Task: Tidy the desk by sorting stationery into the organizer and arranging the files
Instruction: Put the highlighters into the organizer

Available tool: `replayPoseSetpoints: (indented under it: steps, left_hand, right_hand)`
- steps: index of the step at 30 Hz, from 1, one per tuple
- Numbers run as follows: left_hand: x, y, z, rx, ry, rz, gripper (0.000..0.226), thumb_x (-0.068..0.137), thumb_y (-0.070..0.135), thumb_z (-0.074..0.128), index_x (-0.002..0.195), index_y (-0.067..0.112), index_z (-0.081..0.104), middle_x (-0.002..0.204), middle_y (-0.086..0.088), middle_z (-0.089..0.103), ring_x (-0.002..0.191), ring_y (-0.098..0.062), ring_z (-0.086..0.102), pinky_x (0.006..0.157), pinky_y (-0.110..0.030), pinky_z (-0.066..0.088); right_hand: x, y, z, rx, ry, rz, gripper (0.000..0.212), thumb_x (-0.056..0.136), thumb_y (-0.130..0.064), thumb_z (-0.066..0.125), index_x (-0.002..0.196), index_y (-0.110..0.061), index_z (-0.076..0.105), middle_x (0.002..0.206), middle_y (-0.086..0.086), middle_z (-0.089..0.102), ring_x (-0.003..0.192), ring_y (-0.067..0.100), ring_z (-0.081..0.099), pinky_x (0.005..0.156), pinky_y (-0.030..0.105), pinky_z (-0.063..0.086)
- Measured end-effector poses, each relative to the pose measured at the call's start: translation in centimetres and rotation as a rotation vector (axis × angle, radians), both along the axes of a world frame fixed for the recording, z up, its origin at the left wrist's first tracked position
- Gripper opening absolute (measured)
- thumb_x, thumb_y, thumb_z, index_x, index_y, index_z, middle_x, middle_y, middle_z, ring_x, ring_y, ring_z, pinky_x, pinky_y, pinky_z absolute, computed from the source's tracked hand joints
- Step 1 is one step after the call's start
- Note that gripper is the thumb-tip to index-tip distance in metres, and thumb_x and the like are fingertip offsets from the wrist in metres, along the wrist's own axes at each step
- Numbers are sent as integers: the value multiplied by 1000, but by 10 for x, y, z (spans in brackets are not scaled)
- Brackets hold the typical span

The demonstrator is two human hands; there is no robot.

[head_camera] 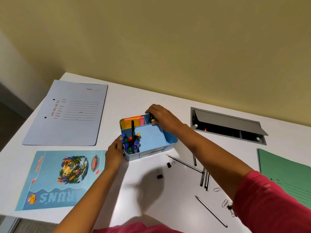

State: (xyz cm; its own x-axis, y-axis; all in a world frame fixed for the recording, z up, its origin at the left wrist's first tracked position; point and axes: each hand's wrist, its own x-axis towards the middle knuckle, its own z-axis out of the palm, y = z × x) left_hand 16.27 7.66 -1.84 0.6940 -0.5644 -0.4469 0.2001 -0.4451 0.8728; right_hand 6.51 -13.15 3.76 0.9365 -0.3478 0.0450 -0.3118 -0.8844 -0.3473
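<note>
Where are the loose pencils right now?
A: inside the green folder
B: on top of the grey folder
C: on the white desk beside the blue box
C: the pencils lie flat on the white desk, just right of the blue organizer.

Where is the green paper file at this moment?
In the head view, the green paper file lies flat at the white desk's right edge, on the near side of the grey metal cable hatch.
</note>
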Motion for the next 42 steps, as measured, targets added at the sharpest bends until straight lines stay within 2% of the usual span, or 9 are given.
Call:
replayPoseSetpoints:
  steps: [5,8,16,20,25,30,35,39,42]
  left_hand:
    - [-1,0,1,-22,-3,-5,26,100,32,35,107,33,61,106,-5,68,101,-26,63,90,-49,53]
    - [-1,1,0,-18,-13,-3,26,101,32,35,106,36,60,106,-3,67,102,-26,63,91,-49,52]
    - [0,0,-2,-16,12,13,25,100,33,36,103,33,61,102,-5,67,99,-26,63,89,-49,53]
    - [1,-1,-3,-21,36,19,25,101,32,36,104,31,61,103,-7,67,102,-28,63,88,-48,54]
    - [-1,-1,2,-46,61,37,25,101,30,36,109,28,60,105,-6,65,100,-26,62,85,-41,54]
    - [-1,-1,1,-32,80,36,34,100,33,39,120,19,62,108,-10,67,100,-27,64,80,-36,55]
    - [1,-1,-2,-21,87,32,35,99,36,40,123,20,61,112,-11,67,103,-29,64,87,-44,55]
    - [1,0,-3,-16,86,26,35,99,37,40,123,22,60,112,-10,67,104,-29,64,88,-46,55]
    - [1,0,-3,-15,81,19,35,99,37,39,123,22,61,111,-9,68,103,-27,64,88,-45,55]
  right_hand:
    - [-3,-1,-10,-58,60,11,41,74,13,65,112,1,59,115,14,56,101,27,53,76,20,36]
    - [-6,-1,-14,-60,37,-4,28,83,7,60,110,1,60,118,13,55,103,24,53,79,18,38]
    - [-16,-3,-29,-163,53,58,23,96,-13,47,111,-1,59,134,10,46,117,24,46,90,39,47]
    - [-19,1,-33,-166,-4,-19,25,97,-22,46,113,-6,58,139,7,43,116,25,48,86,30,48]
    - [-22,12,-35,-215,-84,-156,18,88,-14,63,98,0,65,121,22,56,109,38,55,85,40,50]
    - [-23,19,-34,-248,-100,-187,21,85,-12,64,105,-5,63,122,21,55,109,37,54,84,41,49]
    - [-26,30,-25,-219,-159,-245,25,85,-9,63,110,-6,61,123,17,54,112,33,52,88,38,46]
    - [-39,42,-23,-220,-309,-450,38,78,8,57,113,-9,59,117,11,57,107,25,52,84,33,46]
    - [-59,42,-29,-85,-436,-714,52,72,19,44,113,-10,57,115,7,54,106,23,50,84,35,48]
